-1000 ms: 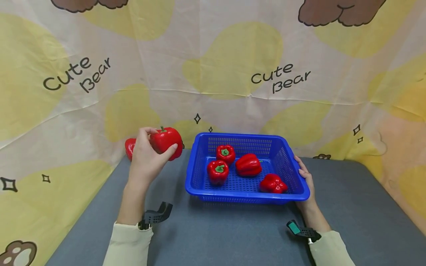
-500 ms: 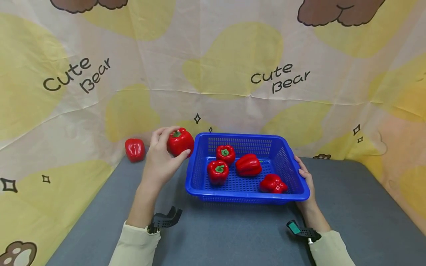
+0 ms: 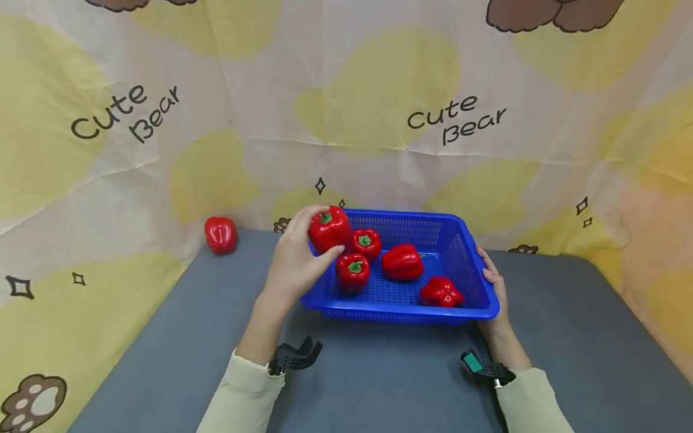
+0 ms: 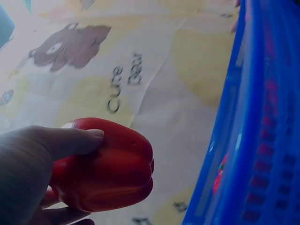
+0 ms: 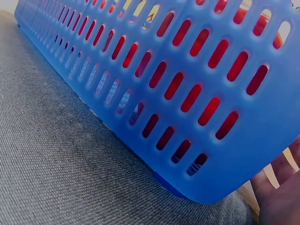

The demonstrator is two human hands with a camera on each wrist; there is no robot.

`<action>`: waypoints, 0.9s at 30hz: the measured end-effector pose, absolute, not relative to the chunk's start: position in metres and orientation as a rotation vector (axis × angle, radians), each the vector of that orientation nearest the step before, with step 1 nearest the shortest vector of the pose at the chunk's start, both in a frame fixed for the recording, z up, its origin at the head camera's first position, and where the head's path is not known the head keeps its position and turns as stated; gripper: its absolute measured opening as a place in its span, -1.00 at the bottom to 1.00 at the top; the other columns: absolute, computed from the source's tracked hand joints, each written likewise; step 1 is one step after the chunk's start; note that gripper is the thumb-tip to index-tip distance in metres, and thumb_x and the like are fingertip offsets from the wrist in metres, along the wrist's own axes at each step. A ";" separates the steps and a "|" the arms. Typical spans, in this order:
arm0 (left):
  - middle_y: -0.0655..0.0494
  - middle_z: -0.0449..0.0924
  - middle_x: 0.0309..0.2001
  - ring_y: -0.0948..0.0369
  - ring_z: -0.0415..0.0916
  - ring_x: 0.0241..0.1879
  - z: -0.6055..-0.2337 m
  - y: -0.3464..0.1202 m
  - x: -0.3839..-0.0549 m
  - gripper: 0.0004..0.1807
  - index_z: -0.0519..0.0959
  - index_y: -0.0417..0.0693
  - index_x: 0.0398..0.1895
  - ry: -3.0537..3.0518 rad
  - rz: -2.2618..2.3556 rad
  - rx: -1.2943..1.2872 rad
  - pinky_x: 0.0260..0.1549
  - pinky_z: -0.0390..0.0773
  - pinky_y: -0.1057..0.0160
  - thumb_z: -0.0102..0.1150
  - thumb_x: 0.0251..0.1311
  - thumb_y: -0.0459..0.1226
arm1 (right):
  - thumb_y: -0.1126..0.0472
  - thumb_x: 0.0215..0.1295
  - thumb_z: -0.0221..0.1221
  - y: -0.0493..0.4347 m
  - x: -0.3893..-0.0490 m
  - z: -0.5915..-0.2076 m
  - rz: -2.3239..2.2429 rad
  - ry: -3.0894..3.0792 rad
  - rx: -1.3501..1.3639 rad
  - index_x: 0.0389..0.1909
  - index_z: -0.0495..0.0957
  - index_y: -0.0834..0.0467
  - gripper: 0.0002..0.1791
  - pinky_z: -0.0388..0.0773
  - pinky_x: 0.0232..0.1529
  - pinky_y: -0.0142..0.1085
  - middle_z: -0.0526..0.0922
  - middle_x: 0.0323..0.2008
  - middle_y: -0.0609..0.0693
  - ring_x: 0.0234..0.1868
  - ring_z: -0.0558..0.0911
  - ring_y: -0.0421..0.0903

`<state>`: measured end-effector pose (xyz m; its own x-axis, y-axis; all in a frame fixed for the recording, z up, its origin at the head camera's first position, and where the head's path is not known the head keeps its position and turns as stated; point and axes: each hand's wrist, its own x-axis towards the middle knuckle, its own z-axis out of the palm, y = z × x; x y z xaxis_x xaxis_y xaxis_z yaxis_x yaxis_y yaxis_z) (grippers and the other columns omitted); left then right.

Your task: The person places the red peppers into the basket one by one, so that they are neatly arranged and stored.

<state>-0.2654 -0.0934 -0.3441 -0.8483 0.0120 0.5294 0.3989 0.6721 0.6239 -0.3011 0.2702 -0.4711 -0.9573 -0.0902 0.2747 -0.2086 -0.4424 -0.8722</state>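
My left hand (image 3: 298,255) grips a red bell pepper (image 3: 331,231) by its sides, stem up, over the left end of a blue plastic basket (image 3: 457,313). Up close in the left wrist view, the thumb presses along the held bell pepper (image 4: 117,159), beside the basket wall (image 4: 255,117). My right hand (image 3: 497,294) holds the basket's right end, fingers at the rim; the right wrist view shows part of this hand (image 5: 281,192) at the perforated corner. Several red bell peppers lie inside, among them one on its side (image 3: 402,263) and one near the front right (image 3: 441,293).
Another red bell pepper (image 3: 221,235) lies at the back left of the grey table (image 3: 379,373). A printed cloth (image 3: 373,90) hangs behind the table. Each wrist wears a black strap mount, the left one (image 3: 298,355) in front of the basket.
My left hand has carried the bell pepper rightward, from beside the basket to over its left end, uncovering the one at the back left. My right hand stays at the basket.
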 end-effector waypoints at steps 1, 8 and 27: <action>0.06 0.44 0.36 0.04 0.51 0.28 -0.344 -0.088 -0.268 -0.22 0.37 0.13 0.36 -2.401 -1.058 -0.341 0.05 0.69 -0.06 0.53 0.05 -0.21 | 0.14 0.60 -0.31 0.270 -0.302 -0.470 2.573 -1.616 0.433 0.60 -0.02 0.04 -0.41 0.54 0.32 -0.29 0.32 0.47 -0.16 0.42 0.45 -0.12; 0.09 0.45 0.35 0.07 0.46 0.32 -0.355 -0.049 -0.286 -0.23 0.40 0.20 0.36 -2.479 -1.150 -0.513 0.08 0.69 -0.03 0.53 0.05 -0.19 | 0.14 0.60 -0.30 0.270 -0.303 -0.467 2.605 -1.623 0.419 0.61 -0.07 0.04 -0.39 0.54 0.32 -0.31 0.26 0.48 -0.13 0.42 0.43 -0.12; 0.09 0.43 0.39 0.04 0.41 0.35 -0.382 -0.035 -0.328 -0.21 0.38 0.24 0.41 -2.900 -1.057 -0.836 0.11 0.67 -0.04 0.49 0.08 -0.14 | 0.11 0.59 -0.32 0.270 -0.301 -0.464 2.533 -1.688 0.402 0.60 0.00 -0.01 -0.40 0.55 0.31 -0.27 0.24 0.50 -0.09 0.45 0.41 -0.07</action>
